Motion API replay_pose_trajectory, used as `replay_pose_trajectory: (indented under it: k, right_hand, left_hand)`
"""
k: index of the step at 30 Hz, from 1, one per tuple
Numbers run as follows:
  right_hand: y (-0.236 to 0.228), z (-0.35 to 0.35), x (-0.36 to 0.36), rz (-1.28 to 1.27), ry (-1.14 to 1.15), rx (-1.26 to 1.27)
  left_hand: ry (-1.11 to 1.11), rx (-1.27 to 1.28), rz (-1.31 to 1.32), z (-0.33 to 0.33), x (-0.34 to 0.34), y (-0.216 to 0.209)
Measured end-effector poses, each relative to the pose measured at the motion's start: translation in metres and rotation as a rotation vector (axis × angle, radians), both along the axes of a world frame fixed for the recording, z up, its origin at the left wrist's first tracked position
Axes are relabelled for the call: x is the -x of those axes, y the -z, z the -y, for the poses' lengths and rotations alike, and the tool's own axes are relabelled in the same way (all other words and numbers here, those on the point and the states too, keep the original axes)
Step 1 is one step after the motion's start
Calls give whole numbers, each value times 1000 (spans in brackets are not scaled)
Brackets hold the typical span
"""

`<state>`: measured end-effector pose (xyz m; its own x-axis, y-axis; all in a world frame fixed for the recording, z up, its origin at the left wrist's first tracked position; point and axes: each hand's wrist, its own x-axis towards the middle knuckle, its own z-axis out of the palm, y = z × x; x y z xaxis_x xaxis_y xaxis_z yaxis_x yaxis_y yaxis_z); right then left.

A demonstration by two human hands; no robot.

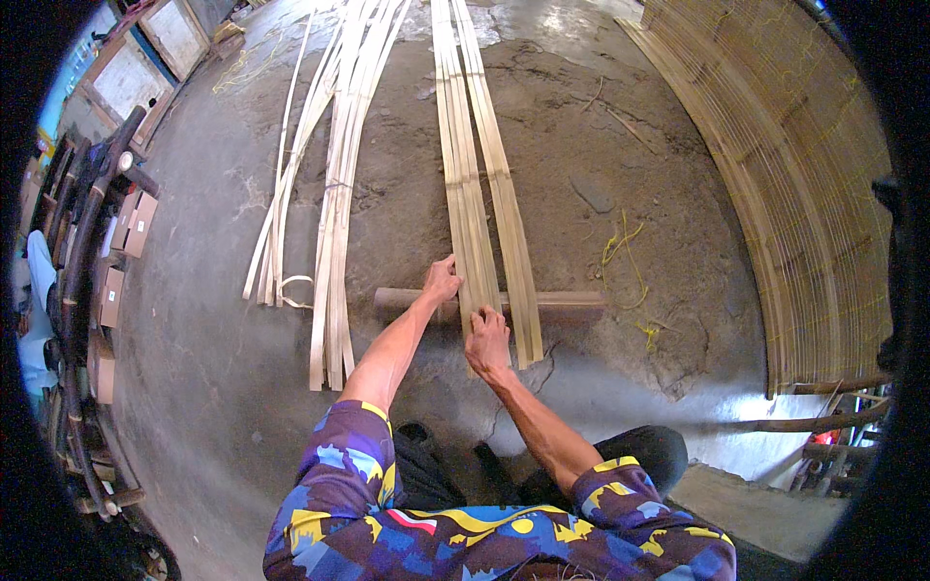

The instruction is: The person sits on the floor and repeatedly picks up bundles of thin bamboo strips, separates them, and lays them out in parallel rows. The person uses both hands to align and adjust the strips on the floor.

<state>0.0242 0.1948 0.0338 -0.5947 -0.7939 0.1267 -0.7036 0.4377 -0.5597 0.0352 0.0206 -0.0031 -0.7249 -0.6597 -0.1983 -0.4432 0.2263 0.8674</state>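
A bundle of long, pale bamboo strips [469, 228] runs away from me, its near end lying across a brown wooden bar [572, 307] on the floor. My left hand [444, 281] is closed at the bundle's left edge, just above the bar. Closer to me, my right hand [487, 341] has its bent fingers closed on the near end of the same strips, partly covering it. Just right of the bundle, a narrower group of strips [513, 232] also rests over the bar, and neither hand touches it.
To the left lie more bamboo strips [334, 213], some crossing loosely. A large slatted bamboo screen [775, 174] stands along the right side. Yellow string [630, 252] is scattered on the rough floor [620, 184]. Dark bamboo poles [82, 252] and brown boxes [134, 223] line the left.
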Motion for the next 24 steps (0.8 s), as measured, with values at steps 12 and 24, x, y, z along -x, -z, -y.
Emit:
replay_pose_trajectory:
  k: [12,24]
  right_hand:
    - [1,-15,69,4,345,-104]
    - [-12,-10,64,145,266,80]
  left_hand:
    - [329,863,53,-36,-5,-21]
    - [580,855,111,-49,-6,-15]
